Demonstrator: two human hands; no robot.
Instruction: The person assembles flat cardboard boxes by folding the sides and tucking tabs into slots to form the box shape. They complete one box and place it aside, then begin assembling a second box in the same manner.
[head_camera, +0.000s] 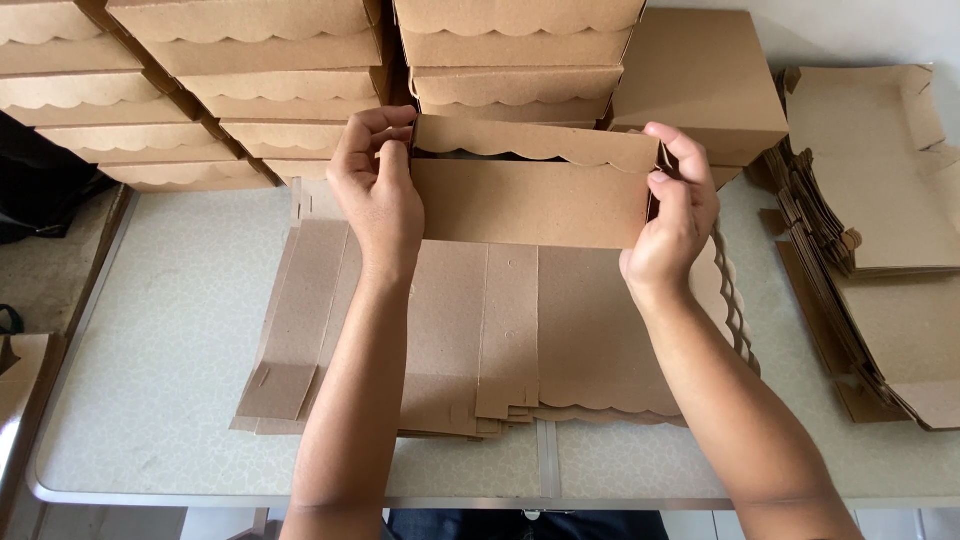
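Right now, head view: left hand (380, 190) and right hand (675, 215) each pinch an end of a brown cardboard box (530, 195) with a scalloped flap, held above the flat blanks (500, 330) on the table (160, 350). Box looks mid-fold, side tabs being tucked. Likely next: pressing both end tabs home evenly. Finished boxes (290, 80) are stacked behind, more blanks (880, 230) lie right.

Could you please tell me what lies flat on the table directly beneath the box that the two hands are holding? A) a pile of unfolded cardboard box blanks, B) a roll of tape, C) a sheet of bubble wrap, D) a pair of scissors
A: under the cardboard box, held by the left hand and right hand, lie flat cardboard blanks on the table.
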